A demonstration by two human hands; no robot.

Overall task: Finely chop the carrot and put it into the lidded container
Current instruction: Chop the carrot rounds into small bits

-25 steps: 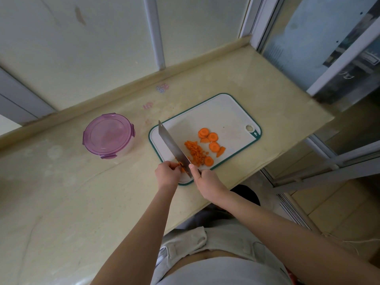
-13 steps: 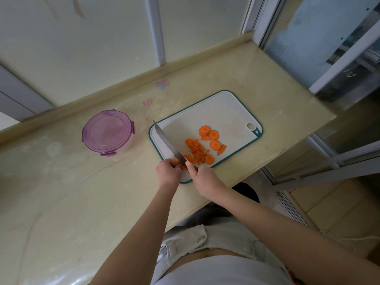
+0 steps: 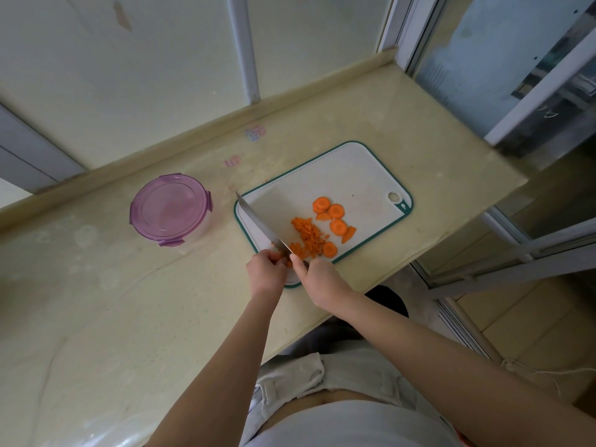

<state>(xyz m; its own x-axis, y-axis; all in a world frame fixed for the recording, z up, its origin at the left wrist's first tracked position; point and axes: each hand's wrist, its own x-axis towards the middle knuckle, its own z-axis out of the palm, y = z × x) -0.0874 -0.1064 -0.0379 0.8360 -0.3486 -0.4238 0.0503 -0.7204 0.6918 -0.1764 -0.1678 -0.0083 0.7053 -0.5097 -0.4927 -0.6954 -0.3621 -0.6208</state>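
Head view: the carrot (image 3: 308, 235) lies on the white board (image 3: 322, 175), part tiny bits, part round slices (image 3: 335, 211). The left hand (image 3: 266, 269) pinches a small piece. The right hand (image 3: 317, 275) grips the knife (image 3: 261, 224), which just cut more bits. More chopping is left. The purple box (image 3: 171, 209) has its lid on.

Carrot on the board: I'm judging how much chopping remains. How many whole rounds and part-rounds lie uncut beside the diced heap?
Whole rounds: 4
Part-rounds: 2
Total: 6
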